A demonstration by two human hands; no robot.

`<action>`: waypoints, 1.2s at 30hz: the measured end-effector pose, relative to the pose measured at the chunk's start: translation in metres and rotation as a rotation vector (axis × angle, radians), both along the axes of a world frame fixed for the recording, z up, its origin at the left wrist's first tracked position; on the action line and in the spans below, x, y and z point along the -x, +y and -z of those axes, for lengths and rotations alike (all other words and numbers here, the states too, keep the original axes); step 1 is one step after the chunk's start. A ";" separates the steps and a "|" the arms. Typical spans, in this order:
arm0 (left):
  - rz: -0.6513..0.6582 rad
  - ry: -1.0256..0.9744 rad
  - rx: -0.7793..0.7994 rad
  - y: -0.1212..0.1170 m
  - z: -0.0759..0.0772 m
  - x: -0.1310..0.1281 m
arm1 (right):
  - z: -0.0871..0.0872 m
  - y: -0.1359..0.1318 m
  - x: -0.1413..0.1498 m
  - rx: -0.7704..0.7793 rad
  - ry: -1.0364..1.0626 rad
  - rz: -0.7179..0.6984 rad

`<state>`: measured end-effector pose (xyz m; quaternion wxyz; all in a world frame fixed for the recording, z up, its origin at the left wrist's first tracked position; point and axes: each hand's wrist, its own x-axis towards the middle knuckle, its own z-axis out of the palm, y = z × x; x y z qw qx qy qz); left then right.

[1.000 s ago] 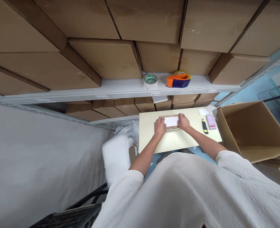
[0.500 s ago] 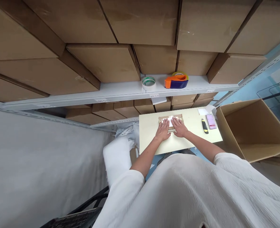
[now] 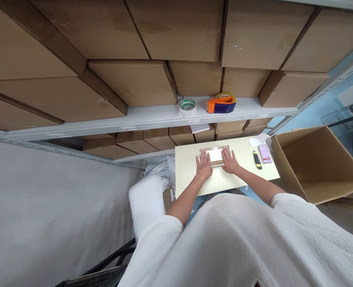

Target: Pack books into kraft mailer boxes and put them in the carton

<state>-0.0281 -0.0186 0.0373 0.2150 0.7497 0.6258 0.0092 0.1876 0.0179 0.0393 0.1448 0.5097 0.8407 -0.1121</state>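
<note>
A small cardboard box (image 3: 216, 162) lies on the pale yellow table (image 3: 188, 179), with a white label (image 3: 215, 154) across its top. Flat on the left end of the box rests my left hand (image 3: 204, 165), fingers stretched out at the label's edge. My right hand (image 3: 230, 161) lies the same way on the right end, its fingers spread. Neither hand grips anything. To the right on the table are a black and yellow box cutter (image 3: 257, 160) and a blurred purple packet (image 3: 265, 154).
Above the table, a shelf holds a roll of tape (image 3: 187, 106), an orange and blue tape dispenser (image 3: 221, 105) and several large cartons (image 3: 134, 81). A big open carton (image 3: 286, 171) stands right of the table. White wrapping material (image 3: 148, 199) bulges at the left.
My hands have slid apart over the box, left hand to the left and right hand to the right. More of the white label shows between them.
</note>
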 end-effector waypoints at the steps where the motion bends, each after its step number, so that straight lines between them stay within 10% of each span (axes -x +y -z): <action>1: -0.027 0.001 0.018 0.000 -0.002 0.000 | -0.003 -0.001 -0.001 0.001 -0.002 0.028; 11: -0.175 -0.070 0.231 0.022 -0.036 0.020 | -0.030 0.017 -0.016 0.176 0.165 0.246; 25: 0.102 0.056 0.077 0.015 -0.065 0.010 | -0.048 -0.015 -0.050 0.088 0.209 0.133; 36: 0.205 -0.002 -0.106 0.021 -0.120 -0.102 | -0.089 -0.050 -0.172 -0.157 0.339 0.201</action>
